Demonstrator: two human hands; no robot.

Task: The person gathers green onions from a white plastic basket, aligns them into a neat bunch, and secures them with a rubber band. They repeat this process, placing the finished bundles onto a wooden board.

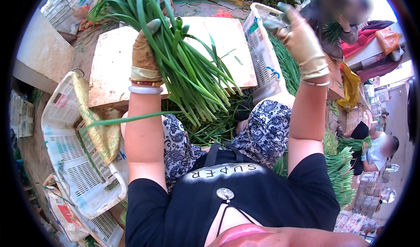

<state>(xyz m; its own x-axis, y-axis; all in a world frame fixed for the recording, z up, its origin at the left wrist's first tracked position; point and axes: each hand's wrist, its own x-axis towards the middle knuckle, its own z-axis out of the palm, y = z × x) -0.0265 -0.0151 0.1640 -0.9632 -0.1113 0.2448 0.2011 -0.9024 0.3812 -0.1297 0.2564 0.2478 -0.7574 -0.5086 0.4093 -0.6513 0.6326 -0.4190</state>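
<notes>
My left hand (146, 46), in a stained rubber glove with green fingertips, grips a loose bundle of long green leafy stalks (183, 66). The bundle is held up over a pale board-topped table (113, 63), its cut ends towards the lower right. One single stalk (131, 118) lies across my left forearm. My right hand (302, 43), gloved alike, is raised with its fingers apart above a white plastic crate (262, 50) of green stalks; its fingertips are blurred, and nothing shows in it.
Another white crate (75, 148) with a gold cloth over its rim stands at the left. Loose leaves (203, 135) lie between my knees. Tied green bundles (339, 174) are stacked at the right. One person (375, 155) and others at the upper right handle stalks.
</notes>
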